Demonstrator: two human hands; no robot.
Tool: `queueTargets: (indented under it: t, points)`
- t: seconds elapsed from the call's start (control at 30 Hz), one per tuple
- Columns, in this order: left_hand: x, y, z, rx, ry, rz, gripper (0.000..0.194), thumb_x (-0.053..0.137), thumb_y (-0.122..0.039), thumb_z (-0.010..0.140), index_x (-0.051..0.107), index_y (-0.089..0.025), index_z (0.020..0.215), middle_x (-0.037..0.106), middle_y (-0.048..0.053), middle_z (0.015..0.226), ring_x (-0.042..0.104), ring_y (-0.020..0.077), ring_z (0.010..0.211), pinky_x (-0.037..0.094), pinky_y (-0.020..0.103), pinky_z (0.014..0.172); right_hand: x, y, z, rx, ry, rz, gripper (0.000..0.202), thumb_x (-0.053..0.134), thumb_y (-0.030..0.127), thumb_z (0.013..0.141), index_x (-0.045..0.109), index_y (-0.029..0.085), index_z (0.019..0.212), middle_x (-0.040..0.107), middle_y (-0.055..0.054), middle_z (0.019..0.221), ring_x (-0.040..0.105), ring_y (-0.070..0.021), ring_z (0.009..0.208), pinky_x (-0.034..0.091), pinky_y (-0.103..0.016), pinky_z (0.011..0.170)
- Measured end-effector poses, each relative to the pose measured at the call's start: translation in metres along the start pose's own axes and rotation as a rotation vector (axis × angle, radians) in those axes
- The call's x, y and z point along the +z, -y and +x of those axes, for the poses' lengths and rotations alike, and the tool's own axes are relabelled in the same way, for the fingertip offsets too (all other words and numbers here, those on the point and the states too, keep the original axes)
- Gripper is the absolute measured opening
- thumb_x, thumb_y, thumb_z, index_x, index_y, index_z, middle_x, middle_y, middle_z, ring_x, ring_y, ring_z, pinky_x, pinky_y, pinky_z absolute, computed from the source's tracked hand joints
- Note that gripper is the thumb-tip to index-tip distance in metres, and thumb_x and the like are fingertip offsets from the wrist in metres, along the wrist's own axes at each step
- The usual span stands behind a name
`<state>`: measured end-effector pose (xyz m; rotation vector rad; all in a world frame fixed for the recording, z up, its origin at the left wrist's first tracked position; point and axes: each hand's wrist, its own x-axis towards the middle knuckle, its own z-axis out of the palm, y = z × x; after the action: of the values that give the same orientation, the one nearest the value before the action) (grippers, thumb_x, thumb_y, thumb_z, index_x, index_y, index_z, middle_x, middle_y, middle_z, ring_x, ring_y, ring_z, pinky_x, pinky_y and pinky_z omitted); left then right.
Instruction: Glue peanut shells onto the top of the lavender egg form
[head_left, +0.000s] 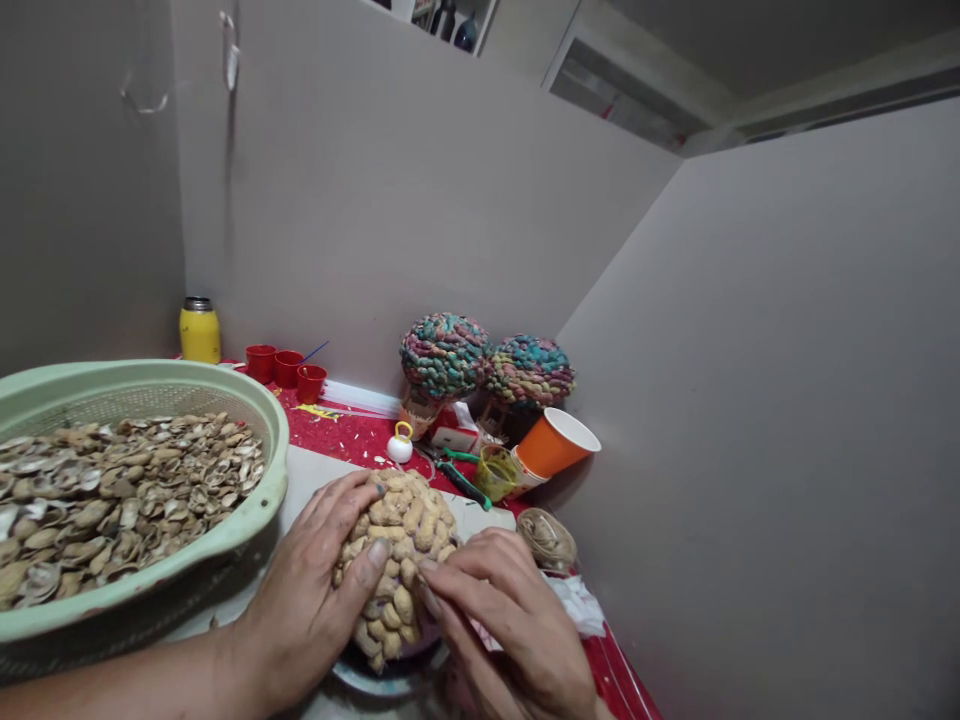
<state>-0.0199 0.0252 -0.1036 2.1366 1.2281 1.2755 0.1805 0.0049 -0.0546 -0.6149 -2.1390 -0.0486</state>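
Note:
A ball covered in peanut shells [397,560] rests in a bluish dish [382,684], with a bit of purple surface showing low on its right side. My left hand [315,590] is wrapped round the ball's left side, the thumb lying across its front. At the ball's right edge, my right hand [510,620] has thumb and index finger pinched close to the shells; what they hold, if anything, is too small to name. A green basket [277,470] full of loose peanut shells [127,490] stands at the left.
Two colourful shell-covered balls [445,355] stand at the back. Near them are an orange cup [555,445], green-handled pliers [466,485], a yellow-green cup [495,472] and twine [546,540]. Red cups [260,363] and a yellow bottle [199,332] stand back left. Grey walls enclose the red-covered table [337,437].

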Motion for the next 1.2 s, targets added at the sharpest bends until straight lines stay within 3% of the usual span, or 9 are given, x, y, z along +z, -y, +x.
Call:
queueTargets:
  t: [0.1,0.27,0.4,0.6,1.2]
  points:
    - [0.001,0.003,-0.002,-0.03,0.014,-0.026,0.037,0.04,-0.036,0.097,0.042,-0.028,0.133,0.049,0.01,0.143,0.044,0.0277,0.132,0.037,0.055,0.11,-0.006,0.004,-0.004,0.021,-0.059,-0.018,0.03,0.057,-0.002,0.083,0.063,0.013,0.109,0.065,-0.008,0.08,0.058,-0.0203,0.07,0.047,-0.039,0.066]
    - [0.0,0.001,-0.003,-0.111,0.04,-0.105,0.038,0.039,-0.04,0.097,0.041,-0.028,0.133,0.042,0.01,0.149,0.038,0.0299,0.137,0.03,0.061,0.112,-0.004,0.005,-0.014,-0.036,-0.031,-0.09,0.024,0.059,0.0,0.082,0.064,0.012,0.103,0.066,-0.007,0.076,0.057,-0.0181,0.067,0.047,-0.037,0.065]
    - [-0.001,-0.002,-0.003,-0.098,0.04,-0.153,0.037,0.041,-0.041,0.096,0.04,-0.028,0.131,0.039,0.011,0.151,0.037,0.0313,0.137,0.031,0.061,0.111,0.002,0.006,-0.015,-0.086,-0.024,-0.161,0.021,0.058,0.004,0.084,0.064,0.012,0.102,0.066,-0.005,0.073,0.057,-0.0168,0.063,0.045,-0.035,0.062]
    - [-0.002,-0.001,-0.004,-0.093,0.049,-0.144,0.047,0.047,-0.042,0.093,0.034,-0.026,0.135,0.039,0.015,0.149,0.039,0.0346,0.136,0.033,0.063,0.108,0.008,0.003,-0.014,-0.062,-0.047,-0.139,0.017,0.055,0.005,0.087,0.062,0.011,0.101,0.067,-0.007,0.075,0.056,-0.0179,0.066,0.041,-0.037,0.065]
    - [-0.005,-0.005,0.0,-0.113,0.044,-0.101,0.051,0.051,-0.043,0.089,0.035,-0.023,0.134,0.044,0.016,0.141,0.042,0.0363,0.132,0.034,0.064,0.107,0.008,0.0,-0.018,-0.035,-0.06,-0.065,0.022,0.056,0.003,0.085,0.061,0.01,0.106,0.068,-0.009,0.081,0.056,-0.0195,0.071,0.04,-0.039,0.069]
